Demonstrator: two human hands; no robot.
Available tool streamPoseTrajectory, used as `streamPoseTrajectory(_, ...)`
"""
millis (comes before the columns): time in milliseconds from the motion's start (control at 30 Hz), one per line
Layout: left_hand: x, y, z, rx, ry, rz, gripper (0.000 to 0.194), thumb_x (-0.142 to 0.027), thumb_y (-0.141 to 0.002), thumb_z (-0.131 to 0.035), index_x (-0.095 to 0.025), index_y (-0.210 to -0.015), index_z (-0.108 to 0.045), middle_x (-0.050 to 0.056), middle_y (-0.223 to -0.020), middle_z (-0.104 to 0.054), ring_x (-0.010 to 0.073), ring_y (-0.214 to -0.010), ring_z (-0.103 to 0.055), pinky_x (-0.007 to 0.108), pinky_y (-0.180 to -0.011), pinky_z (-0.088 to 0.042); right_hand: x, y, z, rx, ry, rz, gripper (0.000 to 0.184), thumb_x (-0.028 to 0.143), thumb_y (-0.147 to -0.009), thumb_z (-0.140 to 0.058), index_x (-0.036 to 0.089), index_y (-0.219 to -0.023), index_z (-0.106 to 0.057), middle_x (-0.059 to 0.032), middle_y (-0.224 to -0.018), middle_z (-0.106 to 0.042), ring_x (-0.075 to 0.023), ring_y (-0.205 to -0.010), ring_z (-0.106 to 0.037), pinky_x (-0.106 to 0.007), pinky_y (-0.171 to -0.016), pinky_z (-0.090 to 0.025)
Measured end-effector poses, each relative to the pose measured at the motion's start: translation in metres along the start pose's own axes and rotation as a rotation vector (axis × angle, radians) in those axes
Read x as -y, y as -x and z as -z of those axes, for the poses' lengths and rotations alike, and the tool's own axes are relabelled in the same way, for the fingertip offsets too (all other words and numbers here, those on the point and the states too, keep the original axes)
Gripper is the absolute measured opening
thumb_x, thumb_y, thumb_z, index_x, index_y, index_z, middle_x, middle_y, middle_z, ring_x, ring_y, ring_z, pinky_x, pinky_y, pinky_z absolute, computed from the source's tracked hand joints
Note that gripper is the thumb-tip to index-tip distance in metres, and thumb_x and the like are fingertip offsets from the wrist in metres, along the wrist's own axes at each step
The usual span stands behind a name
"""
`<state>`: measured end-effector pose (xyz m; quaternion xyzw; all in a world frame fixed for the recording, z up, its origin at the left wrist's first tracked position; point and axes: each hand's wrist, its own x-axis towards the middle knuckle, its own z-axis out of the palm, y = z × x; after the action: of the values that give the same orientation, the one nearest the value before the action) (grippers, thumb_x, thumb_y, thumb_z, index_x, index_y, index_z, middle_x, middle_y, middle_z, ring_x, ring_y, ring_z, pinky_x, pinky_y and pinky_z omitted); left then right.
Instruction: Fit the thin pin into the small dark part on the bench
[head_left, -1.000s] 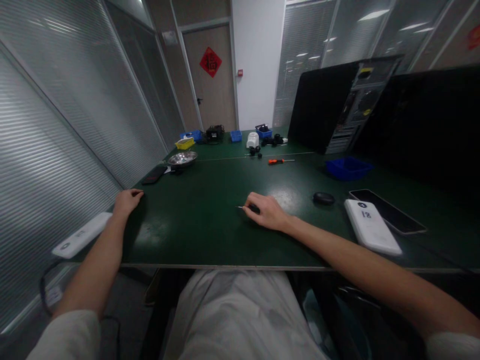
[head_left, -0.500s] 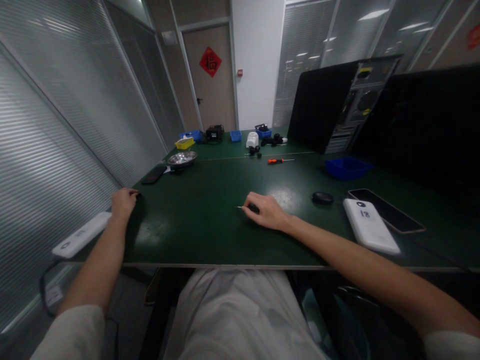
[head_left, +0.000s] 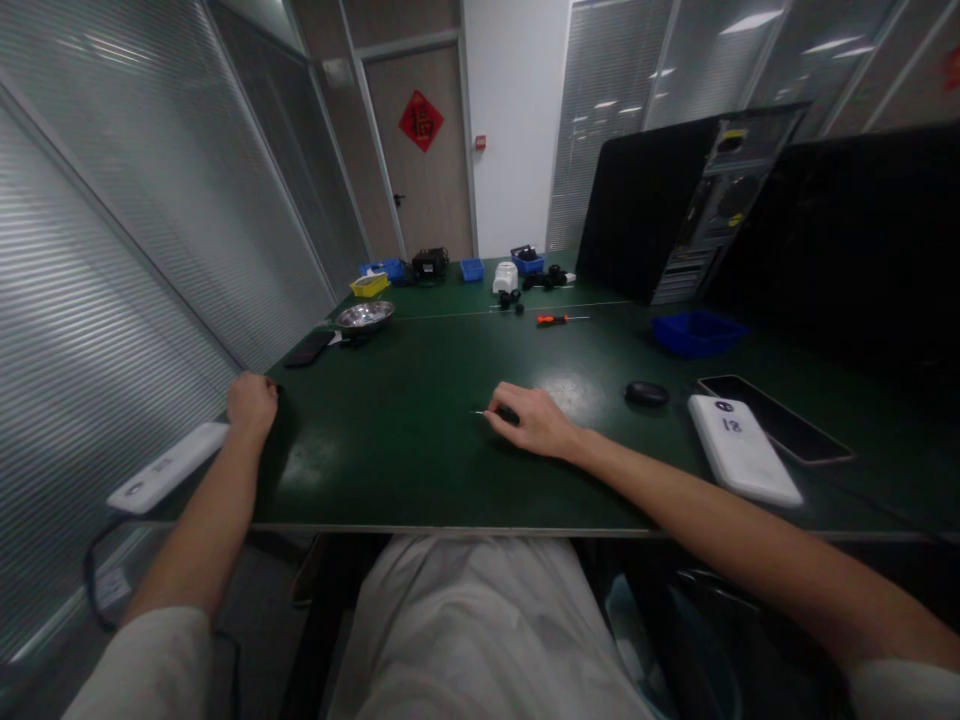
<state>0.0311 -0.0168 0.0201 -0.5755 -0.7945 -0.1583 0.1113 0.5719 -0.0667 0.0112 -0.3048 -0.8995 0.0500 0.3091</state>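
My right hand (head_left: 531,418) rests low over the middle of the green table (head_left: 420,470), fingers curled round a small screwdriver (head_left: 477,412). Its thin metal shaft points left out of my fingertips, and its dark handle is mostly hidden in my palm. At the table's left edge, my left hand (head_left: 253,400) is closed with the fingers turned away from view. A small dark bit shows beside those fingers, too little to name. Just below my left wrist lies a white power bank (head_left: 169,468).
An orange-handled screwdriver (head_left: 553,320) and a metal dish (head_left: 365,316) lie farther back. To the right are a black mouse (head_left: 646,394), a blue tray (head_left: 697,334), a phone (head_left: 784,425) and another white power bank (head_left: 742,450). A computer case (head_left: 645,210) stands behind.
My left hand has shifted slightly to the right and turned, so its fingers show less. My right hand and the screwdriver stay nearly in place.
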Motion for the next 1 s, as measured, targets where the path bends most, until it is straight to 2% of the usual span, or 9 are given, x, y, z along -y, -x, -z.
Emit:
streamPoseTrajectory(100,-0.004,0.001,0.000,-0.014,-0.098,0.094,0.031,-0.020,-0.093,-0.058,0.001,-0.108,-0.074,0.014,-0.085,-0.063,0.0219,-0.083,-0.051,0.028,-0.075,-0.035,0.000,0.000,0.000,-0.007,-0.011,0.006,0.016,0.033,-0.100,-0.053,0.019,-0.096,-0.059,-0.0033,-0.094,-0.064,-0.0134,-0.074,-0.057,-0.025,-0.065,-0.037)
streamPoseTrajectory(233,-0.006,-0.002,-0.001,0.009,-0.158,0.142,0.033,-0.023,-0.092,-0.059,-0.001,-0.111,-0.074,0.017,-0.095,-0.065,0.0239,-0.089,-0.054,0.030,-0.077,-0.037,0.001,0.001,0.000,-0.009,-0.012,0.004,0.016,0.034,-0.100,-0.053,0.019,-0.095,-0.058,-0.0028,-0.093,-0.064,-0.0129,-0.073,-0.056,-0.025,-0.064,-0.036)
streamPoseTrajectory(500,-0.011,0.000,0.005,0.032,-0.176,0.128,0.032,-0.021,-0.092,-0.056,-0.001,-0.108,-0.074,0.018,-0.098,-0.067,0.0261,-0.093,-0.056,0.034,-0.083,-0.040,0.004,0.000,0.003,0.031,-0.013,-0.017,0.017,0.034,-0.100,-0.053,0.019,-0.097,-0.060,-0.0038,-0.094,-0.065,-0.0127,-0.071,-0.054,-0.025,-0.063,-0.035)
streamPoseTrajectory(600,-0.021,0.001,0.007,0.016,-0.164,0.079,0.034,-0.026,-0.094,-0.055,-0.006,-0.112,-0.075,0.017,-0.101,-0.069,0.0279,-0.095,-0.058,0.035,-0.083,-0.041,0.005,0.000,0.005,0.058,-0.013,-0.034,0.015,0.033,-0.099,-0.054,0.019,-0.098,-0.060,-0.0039,-0.095,-0.065,-0.0134,-0.072,-0.055,-0.026,-0.064,-0.035)
streamPoseTrajectory(700,-0.053,0.005,0.007,-0.008,-0.062,-0.076,0.033,-0.030,-0.095,-0.056,-0.013,-0.114,-0.077,0.016,-0.111,-0.070,0.0298,-0.102,-0.060,0.035,-0.085,-0.043,0.004,-0.001,0.004,0.075,-0.008,-0.057,0.013,0.032,-0.099,-0.055,0.020,-0.098,-0.061,-0.0037,-0.097,-0.065,-0.0134,-0.073,-0.055,-0.026,-0.064,-0.035)
streamPoseTrajectory(800,-0.108,0.023,0.008,0.009,0.141,-0.336,0.029,-0.031,-0.095,-0.058,-0.018,-0.109,-0.080,0.012,-0.117,-0.070,0.0290,-0.108,-0.060,0.035,-0.091,-0.045,0.001,-0.001,0.002,0.082,0.005,-0.082,0.013,0.032,-0.098,-0.056,0.020,-0.097,-0.061,-0.0030,-0.096,-0.065,-0.0132,-0.072,-0.055,-0.026,-0.064,-0.034)
streamPoseTrajectory(933,-0.192,0.071,0.012,0.174,0.421,-0.704,0.026,-0.032,-0.096,-0.059,-0.022,-0.110,-0.079,0.009,-0.111,-0.071,0.0250,-0.102,-0.063,0.036,-0.091,-0.048,-0.002,0.000,-0.001,0.081,0.024,-0.113,0.014,0.033,-0.098,-0.056,0.020,-0.097,-0.060,-0.0029,-0.096,-0.065,-0.0134,-0.073,-0.055,-0.026,-0.064,-0.033)
streamPoseTrajectory(1000,-0.226,0.096,0.014,0.244,0.515,-0.888,0.024,-0.033,-0.097,-0.060,-0.022,-0.107,-0.079,0.008,-0.107,-0.072,0.0235,-0.100,-0.063,0.035,-0.090,-0.048,-0.003,0.000,-0.002,0.075,0.043,-0.133,0.013,0.032,-0.098,-0.057,0.020,-0.096,-0.060,-0.0027,-0.095,-0.065,-0.0138,-0.074,-0.056,-0.026,-0.064,-0.033)
